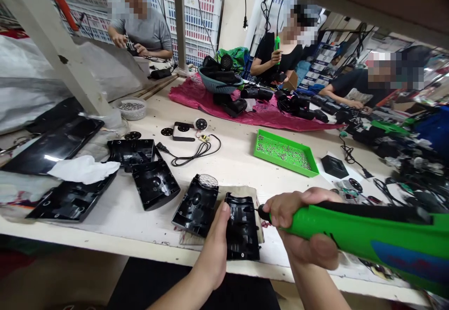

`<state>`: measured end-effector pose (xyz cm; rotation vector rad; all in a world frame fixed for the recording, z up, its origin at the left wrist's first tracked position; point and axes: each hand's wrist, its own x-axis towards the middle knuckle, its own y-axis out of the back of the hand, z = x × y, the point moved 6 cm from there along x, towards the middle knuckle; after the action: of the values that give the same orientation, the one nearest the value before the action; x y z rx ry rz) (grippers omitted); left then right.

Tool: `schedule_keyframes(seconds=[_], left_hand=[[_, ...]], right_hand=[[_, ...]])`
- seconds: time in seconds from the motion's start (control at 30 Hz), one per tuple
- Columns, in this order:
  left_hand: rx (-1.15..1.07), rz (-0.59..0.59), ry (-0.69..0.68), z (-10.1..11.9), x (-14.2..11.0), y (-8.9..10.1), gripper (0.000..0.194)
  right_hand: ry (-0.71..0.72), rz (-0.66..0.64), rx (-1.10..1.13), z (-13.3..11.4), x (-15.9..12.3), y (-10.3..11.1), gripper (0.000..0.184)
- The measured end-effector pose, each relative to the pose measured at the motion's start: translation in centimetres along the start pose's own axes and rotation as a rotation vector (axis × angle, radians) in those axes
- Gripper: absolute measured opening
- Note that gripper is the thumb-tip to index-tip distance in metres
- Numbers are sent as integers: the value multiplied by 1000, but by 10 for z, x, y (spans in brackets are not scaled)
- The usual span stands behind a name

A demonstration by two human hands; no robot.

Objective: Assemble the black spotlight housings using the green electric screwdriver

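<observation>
1. The right hand's fingers are clamping around a green power screwdriver, whose bit is pointing at the right edge of the black casing half.
2. The left hand is lying along the casing half's left edge; most of its fingers are hiding from view, so I cannot tell whether they are gripping.
3. The casing half is lying hollow side up on a beige pad at the near edge of the bench.
4. Just left of the casing half, a second shell is carrying a round mesh disc.
5. Beyond the casing half, rightward, a green tray is holding small metal pieces.
6. Well beyond it, a blue basket is holding black parts.
</observation>
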<state>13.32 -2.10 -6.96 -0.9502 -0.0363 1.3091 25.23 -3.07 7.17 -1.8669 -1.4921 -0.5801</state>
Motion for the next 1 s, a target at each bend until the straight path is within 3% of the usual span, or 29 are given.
schedule_keyframes(seconds=[0.17, 0.3, 0.5, 0.83, 1.0], left_hand=[[82, 75, 15, -2, -1, 4, 53], [224, 22, -70, -1, -1, 4, 60], [281, 38, -64, -4, 3, 8, 70], [317, 11, -137, -6, 5, 11, 65], [290, 6, -101, -5, 2, 10, 63]], right_hand=[[-29, 6, 22, 1, -1, 7, 27], [-56, 83, 47, 1, -3, 15, 35], [38, 172, 9, -10, -10, 25, 47], [2, 194, 29, -4, -8, 16, 45], [-7, 181, 20, 2, -7, 14, 42]])
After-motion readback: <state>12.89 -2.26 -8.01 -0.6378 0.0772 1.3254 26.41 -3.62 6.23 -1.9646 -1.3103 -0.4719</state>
